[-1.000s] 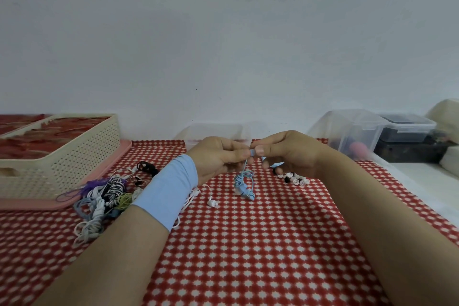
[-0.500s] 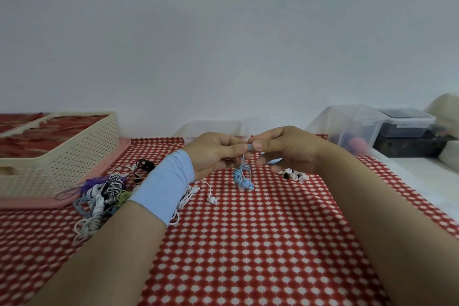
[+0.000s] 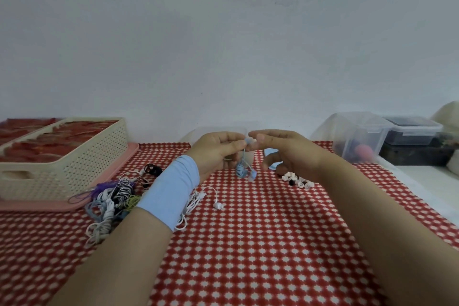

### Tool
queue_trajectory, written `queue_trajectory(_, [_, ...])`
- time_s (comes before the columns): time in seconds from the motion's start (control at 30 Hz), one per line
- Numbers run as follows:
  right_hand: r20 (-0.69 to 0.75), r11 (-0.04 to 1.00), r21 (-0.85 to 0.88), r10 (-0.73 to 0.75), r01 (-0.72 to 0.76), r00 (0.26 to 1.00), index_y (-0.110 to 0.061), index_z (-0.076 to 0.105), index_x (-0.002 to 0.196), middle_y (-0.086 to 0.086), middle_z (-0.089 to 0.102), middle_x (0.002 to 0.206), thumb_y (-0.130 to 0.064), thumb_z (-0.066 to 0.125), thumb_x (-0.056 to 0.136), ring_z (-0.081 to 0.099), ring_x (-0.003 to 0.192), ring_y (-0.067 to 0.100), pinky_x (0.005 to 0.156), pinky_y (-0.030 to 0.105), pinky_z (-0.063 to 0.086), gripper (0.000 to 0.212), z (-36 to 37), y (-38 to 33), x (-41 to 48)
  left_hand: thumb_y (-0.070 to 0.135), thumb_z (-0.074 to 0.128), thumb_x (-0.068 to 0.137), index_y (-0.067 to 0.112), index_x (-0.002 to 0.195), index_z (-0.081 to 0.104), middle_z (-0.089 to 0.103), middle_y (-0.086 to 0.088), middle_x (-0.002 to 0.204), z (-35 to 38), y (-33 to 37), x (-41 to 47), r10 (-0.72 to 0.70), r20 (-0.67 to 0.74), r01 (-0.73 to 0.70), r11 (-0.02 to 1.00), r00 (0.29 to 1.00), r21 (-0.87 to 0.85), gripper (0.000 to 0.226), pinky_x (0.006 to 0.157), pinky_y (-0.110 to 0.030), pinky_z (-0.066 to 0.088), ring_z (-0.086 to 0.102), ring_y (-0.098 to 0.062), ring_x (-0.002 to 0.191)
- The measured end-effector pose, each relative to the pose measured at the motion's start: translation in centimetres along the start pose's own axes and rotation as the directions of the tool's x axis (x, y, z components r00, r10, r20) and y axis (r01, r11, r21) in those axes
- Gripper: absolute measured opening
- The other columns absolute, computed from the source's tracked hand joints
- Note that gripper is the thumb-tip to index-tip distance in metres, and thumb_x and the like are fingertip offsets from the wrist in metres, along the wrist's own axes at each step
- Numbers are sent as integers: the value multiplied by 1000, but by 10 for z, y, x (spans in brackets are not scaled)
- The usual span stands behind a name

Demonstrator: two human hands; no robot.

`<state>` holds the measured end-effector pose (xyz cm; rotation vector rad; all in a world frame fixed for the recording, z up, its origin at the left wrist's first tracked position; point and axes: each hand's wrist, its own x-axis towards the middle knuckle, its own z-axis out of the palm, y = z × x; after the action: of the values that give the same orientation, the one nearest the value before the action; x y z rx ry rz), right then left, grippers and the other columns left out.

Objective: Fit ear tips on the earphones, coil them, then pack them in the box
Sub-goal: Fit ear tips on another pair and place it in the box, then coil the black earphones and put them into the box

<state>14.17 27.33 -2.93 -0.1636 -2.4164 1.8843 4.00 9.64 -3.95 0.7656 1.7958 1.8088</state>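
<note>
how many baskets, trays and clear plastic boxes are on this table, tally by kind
cream basket: 1 (what may be a second is cut off at the far left, not counted)
pink tray: 1
clear plastic boxes: 3
total: 5

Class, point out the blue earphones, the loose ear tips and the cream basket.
blue earphones [image 3: 241, 172], head view, the hanging coiled cable.
loose ear tips [image 3: 290, 176], head view, a white tip in the cluster.
cream basket [image 3: 82, 166], head view, its perforated side wall.
</note>
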Motion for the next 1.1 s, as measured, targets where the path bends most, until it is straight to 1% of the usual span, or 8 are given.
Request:
queue_trajectory(0.13, [123,949,-311,81,-39,989,-38,50,139,-7,65,127,-35,72,92,73,80,14,62,26,48,52,11,2,-4,6,59,95,3,113,62,70,-3,85,-3,2,0,28,-11,-28,998,1000,-48,19,69,-28,54,59,-12,70])
queue_trajectory(0.33, [21,986,-168,7,-3,1000,-16,72,112,3,76,87,-25,70,96,67,67,16,59,29,50,19,22,6,-1,4,57,95,8,118,60,70,-5,81,-5,10,-5,120,-31,-123,974,992,-188,23,73,-26,55,61,-15,72])
queue_trajectory(0.43, [-40,994,-110,12,-16,999,-12,77,102,7,76,86,-24,70,95,62,65,15,56,26,49,15,18,3,4,4,57,96,14,124,63,70,-6,89,-14,15,-4,129,-51,-136,969,990,-208,30,79,-28,57,65,-14,75])
queue_trajectory(0.6, [-182,983,-183,-38,4,983,-10,79,94,4,73,72,-18,74,92,58,52,10,46,23,44,9,9,-19,25,9,66,92,10,113,70,75,-6,93,-34,37,11,108,-160,-97,992,981,78,21,76,-33,61,70,-16,72])
queue_trajectory(0.7, [-245,932,-361,-120,25,962,-9,77,89,-4,67,59,-15,75,91,55,45,8,42,18,40,6,5,-35,50,9,68,89,10,110,69,74,-7,94,-46,46,26,103,-233,-47,971,967,235,20,72,-29,61,71,-17,72])
queue_trajectory(0.83, [-221,768,-640,-151,-26,963,-15,76,98,4,72,80,-15,72,92,62,58,15,54,21,50,8,9,-38,86,18,68,89,18,103,67,70,1,88,-59,46,46,142,-251,21,833,958,552,14,61,-19,49,66,-11,70])
queue_trajectory(0.93, [-199,644,-763,-155,-54,968,-14,77,110,7,75,104,-17,72,93,66,81,18,71,26,52,19,18,-29,109,24,66,89,24,106,64,68,3,97,-65,38,57,99,-193,76,676,976,733,17,78,-28,51,64,-15,87])
queue_trajectory(1.1, [-170,631,-774,-142,-43,975,-15,61,138,5,66,130,-17,65,98,61,116,20,92,23,43,40,34,-25,127,16,58,92,29,115,62,62,5,120,-75,26,64,72,-165,110,483,984,869,27,93,-31,49,60,-17,105])
